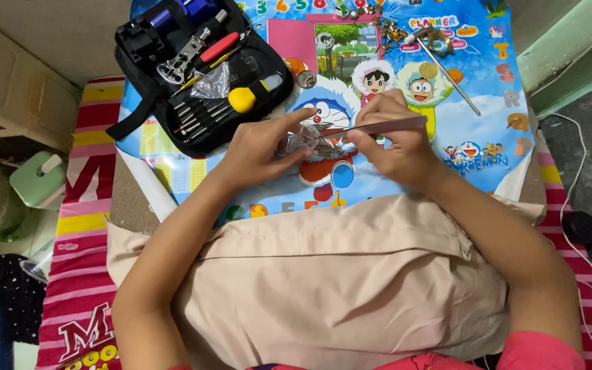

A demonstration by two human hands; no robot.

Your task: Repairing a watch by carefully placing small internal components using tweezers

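Just below the open black tool case (200, 75), pinching a small clear plastic bag (304, 139) of tiny metal parts with the left hand (262, 147), fingers closed on its edge; right hand (392, 140) clamping thin steel tweezers (371, 127), tips probing the bag. Judging it featherlight, limp, slippery; probably gripping best at the rim, contents prone to spilling onto the cartoon mat (488, 103)
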